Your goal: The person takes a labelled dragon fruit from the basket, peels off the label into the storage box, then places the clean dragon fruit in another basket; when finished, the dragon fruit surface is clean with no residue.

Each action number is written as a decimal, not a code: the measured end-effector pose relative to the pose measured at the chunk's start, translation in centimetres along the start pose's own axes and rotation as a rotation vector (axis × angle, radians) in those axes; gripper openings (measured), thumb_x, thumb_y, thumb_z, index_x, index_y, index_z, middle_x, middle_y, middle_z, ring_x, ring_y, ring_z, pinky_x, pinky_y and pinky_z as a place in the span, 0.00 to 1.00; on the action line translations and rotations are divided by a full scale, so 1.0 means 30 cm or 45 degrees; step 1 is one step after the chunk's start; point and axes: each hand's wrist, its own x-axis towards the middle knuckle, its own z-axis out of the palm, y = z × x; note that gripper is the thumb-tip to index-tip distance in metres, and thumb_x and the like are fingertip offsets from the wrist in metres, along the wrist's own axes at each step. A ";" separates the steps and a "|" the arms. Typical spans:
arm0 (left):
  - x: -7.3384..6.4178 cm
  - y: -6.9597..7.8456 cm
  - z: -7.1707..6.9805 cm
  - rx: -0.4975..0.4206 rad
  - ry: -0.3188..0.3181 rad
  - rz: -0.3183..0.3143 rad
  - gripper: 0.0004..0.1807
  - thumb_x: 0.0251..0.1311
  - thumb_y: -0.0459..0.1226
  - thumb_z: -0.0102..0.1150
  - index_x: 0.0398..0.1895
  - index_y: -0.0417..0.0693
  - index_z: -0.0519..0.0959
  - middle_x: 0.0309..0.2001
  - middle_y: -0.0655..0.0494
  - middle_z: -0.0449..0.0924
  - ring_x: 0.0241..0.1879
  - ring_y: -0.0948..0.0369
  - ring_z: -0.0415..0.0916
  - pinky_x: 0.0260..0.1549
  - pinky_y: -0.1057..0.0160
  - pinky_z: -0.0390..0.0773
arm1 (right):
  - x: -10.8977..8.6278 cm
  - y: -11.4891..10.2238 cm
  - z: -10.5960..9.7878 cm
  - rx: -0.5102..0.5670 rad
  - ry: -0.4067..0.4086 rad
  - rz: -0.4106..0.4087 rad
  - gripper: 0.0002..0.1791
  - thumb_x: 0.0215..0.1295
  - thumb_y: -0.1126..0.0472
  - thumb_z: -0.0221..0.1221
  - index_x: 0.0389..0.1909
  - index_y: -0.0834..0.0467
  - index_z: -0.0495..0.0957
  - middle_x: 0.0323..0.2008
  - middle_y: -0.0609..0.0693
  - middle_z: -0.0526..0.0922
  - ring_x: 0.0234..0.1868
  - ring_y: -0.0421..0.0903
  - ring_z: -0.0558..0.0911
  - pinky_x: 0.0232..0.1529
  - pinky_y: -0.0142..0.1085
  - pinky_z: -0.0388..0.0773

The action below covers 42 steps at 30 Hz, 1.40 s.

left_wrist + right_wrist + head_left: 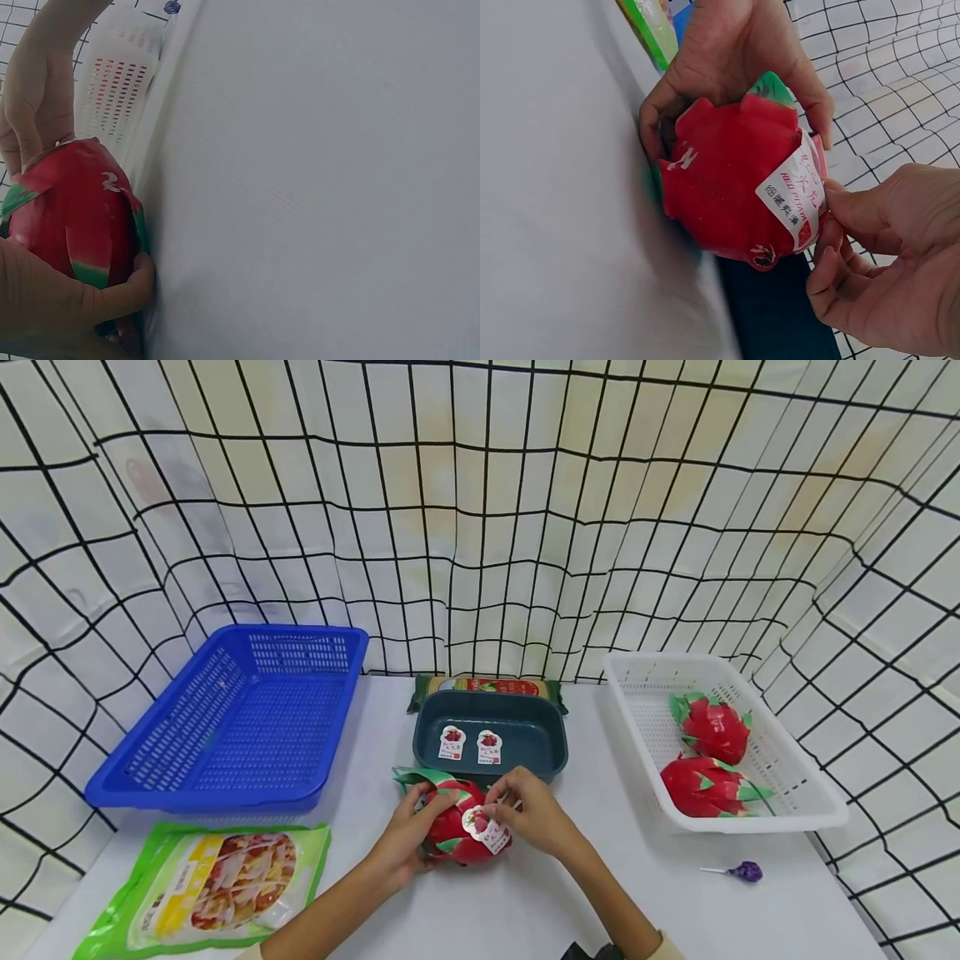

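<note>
My left hand grips a red model dragon fruit with green-tipped scales, just in front of the dark teal tray. In the left wrist view its thumb and fingers wrap around the fruit. A white sticker printed with a fruit picture and lettering lies against the fruit's right side. My right hand pinches that sticker at its edge; the right wrist view shows the thumb on the label. How much of it adheres is hidden. Two similar stickers are in the tray.
A blue basket stands at left, behind a green food packet. The white basket at right contains two dragon fruits. A purple lollipop lies before it. Behind the tray is a long packet, near the black grid.
</note>
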 end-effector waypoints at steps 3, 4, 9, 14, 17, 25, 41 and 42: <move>0.001 0.001 -0.002 0.005 -0.003 0.003 0.45 0.57 0.54 0.65 0.73 0.54 0.52 0.68 0.38 0.57 0.66 0.37 0.55 0.48 0.41 0.81 | -0.011 -0.004 0.012 -0.078 0.043 -0.066 0.05 0.63 0.60 0.65 0.35 0.55 0.78 0.39 0.49 0.74 0.38 0.43 0.76 0.32 0.26 0.80; 0.002 0.001 -0.003 0.006 -0.002 0.004 0.45 0.57 0.54 0.65 0.73 0.54 0.52 0.68 0.38 0.57 0.67 0.37 0.55 0.48 0.41 0.81 | -0.015 -0.007 0.016 -0.112 0.059 -0.095 0.05 0.63 0.60 0.65 0.35 0.54 0.78 0.39 0.48 0.73 0.38 0.42 0.75 0.33 0.25 0.80; 0.004 -0.002 -0.005 0.010 0.011 0.001 0.45 0.57 0.54 0.64 0.73 0.54 0.53 0.68 0.37 0.57 0.66 0.37 0.55 0.48 0.40 0.80 | -0.039 -0.020 0.036 -0.327 0.136 -0.239 0.07 0.62 0.61 0.65 0.36 0.53 0.75 0.39 0.45 0.75 0.38 0.38 0.75 0.36 0.23 0.80; 0.001 -0.005 -0.004 0.020 0.011 0.004 0.43 0.58 0.55 0.63 0.72 0.55 0.54 0.68 0.37 0.58 0.65 0.37 0.56 0.48 0.40 0.80 | -0.053 -0.030 0.046 -0.455 0.159 -0.268 0.09 0.62 0.60 0.64 0.38 0.53 0.74 0.37 0.45 0.78 0.38 0.36 0.77 0.40 0.24 0.81; 0.001 -0.005 -0.003 0.024 0.011 0.011 0.43 0.58 0.56 0.62 0.71 0.55 0.54 0.67 0.37 0.58 0.65 0.37 0.57 0.48 0.41 0.81 | -0.056 -0.033 0.045 -0.418 0.168 -0.255 0.09 0.63 0.61 0.64 0.40 0.55 0.76 0.37 0.46 0.79 0.37 0.36 0.76 0.39 0.24 0.81; 0.003 -0.011 0.006 0.045 0.024 0.015 0.43 0.58 0.56 0.63 0.71 0.54 0.54 0.67 0.38 0.59 0.64 0.38 0.59 0.47 0.43 0.81 | -0.065 -0.035 0.044 -0.470 0.192 -0.259 0.08 0.62 0.60 0.66 0.41 0.55 0.82 0.38 0.45 0.81 0.39 0.37 0.79 0.41 0.23 0.80; 0.006 -0.011 0.010 0.106 0.063 0.023 0.42 0.58 0.56 0.63 0.70 0.54 0.55 0.66 0.37 0.60 0.63 0.38 0.61 0.44 0.44 0.83 | -0.071 -0.051 0.035 -0.632 0.126 -0.248 0.09 0.63 0.57 0.64 0.39 0.56 0.77 0.37 0.45 0.76 0.35 0.33 0.76 0.40 0.22 0.80; 0.007 -0.012 0.008 0.108 0.059 0.023 0.42 0.58 0.56 0.62 0.70 0.54 0.55 0.65 0.37 0.60 0.62 0.38 0.61 0.43 0.44 0.83 | -0.070 -0.046 0.032 -0.583 0.104 -0.247 0.09 0.64 0.57 0.64 0.39 0.55 0.76 0.37 0.45 0.76 0.35 0.33 0.76 0.40 0.21 0.79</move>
